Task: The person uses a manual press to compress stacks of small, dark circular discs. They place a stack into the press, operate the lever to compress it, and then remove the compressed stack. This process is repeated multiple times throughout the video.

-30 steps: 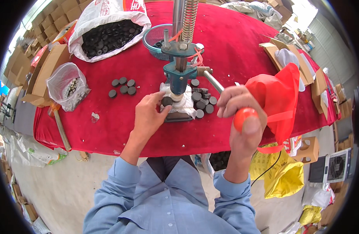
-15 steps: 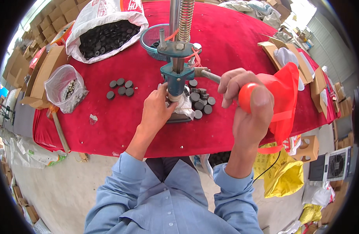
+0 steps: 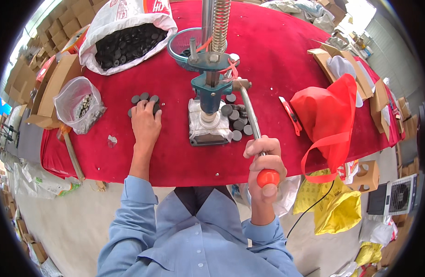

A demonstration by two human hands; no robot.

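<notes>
My left hand (image 3: 146,123) reaches over a small group of black discs (image 3: 144,96) left of the press. Its fingers are apart and touch or hover just above them; its fingertips partly hide the discs beneath. My right hand (image 3: 264,161) grips the metal lever (image 3: 251,113) of the green hand press (image 3: 211,87), its thumb over the red ball knob (image 3: 268,177). The lever slants down toward me. The press's pale round tip (image 3: 208,118) meets the base (image 3: 209,137), which is covered with white plastic. Whether a piece lies beneath the tip is hidden.
More black discs (image 3: 238,125) are heaped right of the press. A white sack (image 3: 90,51) of discs, a blue basket (image 3: 175,51) and a tub of small metal parts (image 3: 67,99) stand around. A red utility knife (image 3: 293,119) lies by a red bag (image 3: 325,111); a hammer (image 3: 72,154) sits left.
My left hand has left the press tip and moved left to the small group of discs. My right hand has pulled the lever down and toward me, uncovering the utility knife.
</notes>
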